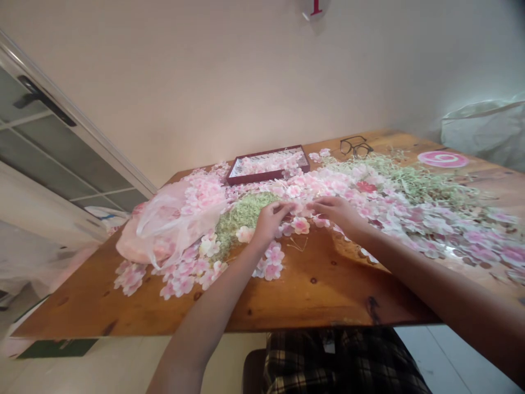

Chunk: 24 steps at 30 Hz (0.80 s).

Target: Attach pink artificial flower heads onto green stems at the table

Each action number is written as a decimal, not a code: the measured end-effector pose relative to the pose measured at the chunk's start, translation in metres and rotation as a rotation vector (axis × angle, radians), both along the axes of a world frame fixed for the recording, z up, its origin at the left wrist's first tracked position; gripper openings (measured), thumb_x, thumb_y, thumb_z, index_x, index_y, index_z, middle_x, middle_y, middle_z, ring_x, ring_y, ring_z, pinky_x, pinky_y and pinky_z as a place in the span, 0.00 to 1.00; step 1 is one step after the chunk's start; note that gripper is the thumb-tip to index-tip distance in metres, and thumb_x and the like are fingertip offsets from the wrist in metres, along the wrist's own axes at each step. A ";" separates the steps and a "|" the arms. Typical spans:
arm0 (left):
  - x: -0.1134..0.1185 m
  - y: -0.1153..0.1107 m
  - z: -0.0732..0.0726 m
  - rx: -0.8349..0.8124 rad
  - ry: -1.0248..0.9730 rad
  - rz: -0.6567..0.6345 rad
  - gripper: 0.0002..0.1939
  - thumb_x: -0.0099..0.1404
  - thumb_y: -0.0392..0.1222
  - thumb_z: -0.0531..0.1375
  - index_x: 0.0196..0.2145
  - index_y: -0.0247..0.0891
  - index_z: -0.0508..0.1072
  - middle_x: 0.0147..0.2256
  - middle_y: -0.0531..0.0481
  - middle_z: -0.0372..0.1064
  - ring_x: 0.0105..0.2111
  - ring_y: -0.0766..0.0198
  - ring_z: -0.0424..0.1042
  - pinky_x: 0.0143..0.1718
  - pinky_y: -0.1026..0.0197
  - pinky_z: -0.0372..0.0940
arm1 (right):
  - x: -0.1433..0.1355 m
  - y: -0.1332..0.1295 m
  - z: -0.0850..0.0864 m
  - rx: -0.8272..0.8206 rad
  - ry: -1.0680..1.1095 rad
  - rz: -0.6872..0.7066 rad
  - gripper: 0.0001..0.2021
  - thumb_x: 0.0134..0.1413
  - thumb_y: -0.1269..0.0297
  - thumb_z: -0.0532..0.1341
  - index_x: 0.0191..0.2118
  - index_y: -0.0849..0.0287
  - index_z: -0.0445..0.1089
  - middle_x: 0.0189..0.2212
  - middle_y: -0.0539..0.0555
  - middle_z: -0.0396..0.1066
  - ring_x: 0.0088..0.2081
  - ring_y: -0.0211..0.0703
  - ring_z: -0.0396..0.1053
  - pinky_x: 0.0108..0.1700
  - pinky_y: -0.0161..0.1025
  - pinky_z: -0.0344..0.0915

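Observation:
My left hand (271,218) is closed in a pinch at the near edge of a heap of pink fabric flowers (299,189). Facing it, my right hand (339,212) pinches too, fingertips pointing left. Between the two sits a pale pink artificial flower (301,208), which both sets of fingertips seem to grip; its details are blurred. Just below lie thin yellowish stems (298,244) on the wooden table (295,295). Green artificial stems (246,214) are piled left of my left hand.
A dark red box (254,178) with flowers inside stands by the wall. To the left is a sheer plastic bag (176,219) of pink flowers. Eyeglasses (356,148), more green stems (426,178) and a pink oval disc (443,159) lie toward the back right.

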<state>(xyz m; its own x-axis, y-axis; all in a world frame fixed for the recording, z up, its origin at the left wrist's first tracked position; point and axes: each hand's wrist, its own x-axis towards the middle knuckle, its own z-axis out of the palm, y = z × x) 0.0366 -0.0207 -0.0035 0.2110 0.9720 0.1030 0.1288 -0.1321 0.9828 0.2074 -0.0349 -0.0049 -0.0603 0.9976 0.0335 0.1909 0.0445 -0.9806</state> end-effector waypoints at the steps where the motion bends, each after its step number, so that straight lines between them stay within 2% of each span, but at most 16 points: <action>1: -0.002 0.001 0.001 0.011 -0.011 0.017 0.15 0.49 0.49 0.57 0.29 0.34 0.70 0.30 0.49 0.67 0.29 0.68 0.66 0.35 0.62 0.63 | 0.001 0.001 -0.001 -0.056 0.083 -0.008 0.09 0.42 0.59 0.59 0.26 0.61 0.67 0.26 0.52 0.66 0.27 0.35 0.63 0.27 0.32 0.60; 3: -0.005 0.003 0.002 0.031 -0.029 0.027 0.15 0.49 0.49 0.57 0.30 0.35 0.69 0.30 0.48 0.67 0.30 0.68 0.67 0.36 0.62 0.63 | 0.003 0.004 -0.004 -0.159 0.283 0.005 0.06 0.42 0.63 0.59 0.26 0.61 0.65 0.27 0.52 0.66 0.27 0.34 0.64 0.30 0.31 0.61; 6: -0.006 0.002 0.004 0.049 -0.023 -0.009 0.15 0.48 0.48 0.59 0.30 0.35 0.67 0.30 0.48 0.68 0.31 0.67 0.67 0.36 0.61 0.63 | 0.004 0.007 -0.007 -0.289 0.540 0.098 0.04 0.46 0.68 0.56 0.24 0.60 0.63 0.25 0.51 0.65 0.25 0.32 0.62 0.30 0.30 0.62; 8: -0.004 -0.002 0.008 0.077 0.006 -0.054 0.14 0.48 0.48 0.58 0.29 0.35 0.66 0.31 0.48 0.68 0.33 0.65 0.67 0.37 0.60 0.62 | 0.003 0.008 -0.009 -0.375 0.631 0.167 0.07 0.49 0.71 0.52 0.22 0.60 0.62 0.22 0.50 0.63 0.22 0.31 0.61 0.28 0.30 0.62; 10: -0.001 -0.008 0.013 0.133 0.053 -0.110 0.12 0.49 0.48 0.58 0.27 0.35 0.67 0.37 0.47 0.67 0.39 0.64 0.66 0.39 0.61 0.61 | 0.001 0.007 -0.010 -0.431 0.652 0.214 0.09 0.50 0.72 0.50 0.22 0.60 0.61 0.19 0.49 0.60 0.21 0.30 0.59 0.27 0.29 0.61; 13: 0.002 -0.014 0.018 0.198 0.126 -0.169 0.11 0.49 0.47 0.58 0.25 0.36 0.68 0.46 0.47 0.61 0.45 0.62 0.61 0.42 0.62 0.59 | -0.003 0.004 -0.011 -0.402 0.583 0.246 0.08 0.49 0.71 0.50 0.22 0.60 0.60 0.17 0.47 0.57 0.19 0.30 0.57 0.24 0.28 0.59; 16: 0.003 -0.013 0.017 0.168 0.156 -0.176 0.12 0.49 0.48 0.58 0.27 0.36 0.67 0.38 0.47 0.66 0.39 0.63 0.65 0.40 0.61 0.60 | -0.007 0.000 -0.006 -0.376 0.513 0.256 0.05 0.49 0.68 0.52 0.24 0.60 0.59 0.19 0.48 0.58 0.20 0.30 0.57 0.24 0.28 0.58; 18: 0.002 -0.011 0.013 0.164 0.139 -0.125 0.13 0.49 0.48 0.58 0.30 0.37 0.66 0.33 0.48 0.67 0.36 0.64 0.67 0.38 0.61 0.61 | -0.008 -0.004 -0.001 -0.328 0.435 0.244 0.07 0.49 0.61 0.52 0.27 0.60 0.60 0.23 0.51 0.62 0.24 0.33 0.60 0.27 0.30 0.59; 21: 0.000 -0.007 0.009 0.129 0.078 -0.046 0.18 0.47 0.47 0.60 0.35 0.39 0.64 0.32 0.49 0.66 0.35 0.63 0.67 0.35 0.62 0.62 | -0.007 -0.008 0.006 -0.069 0.124 0.208 0.13 0.45 0.54 0.55 0.29 0.60 0.62 0.28 0.52 0.63 0.29 0.36 0.61 0.30 0.32 0.59; 24: 0.000 -0.005 0.006 0.045 0.031 -0.055 0.22 0.46 0.47 0.61 0.38 0.40 0.62 0.31 0.49 0.66 0.34 0.62 0.67 0.33 0.61 0.62 | -0.007 -0.010 0.009 0.192 -0.153 0.165 0.12 0.43 0.55 0.57 0.24 0.61 0.63 0.22 0.50 0.60 0.26 0.35 0.58 0.28 0.32 0.55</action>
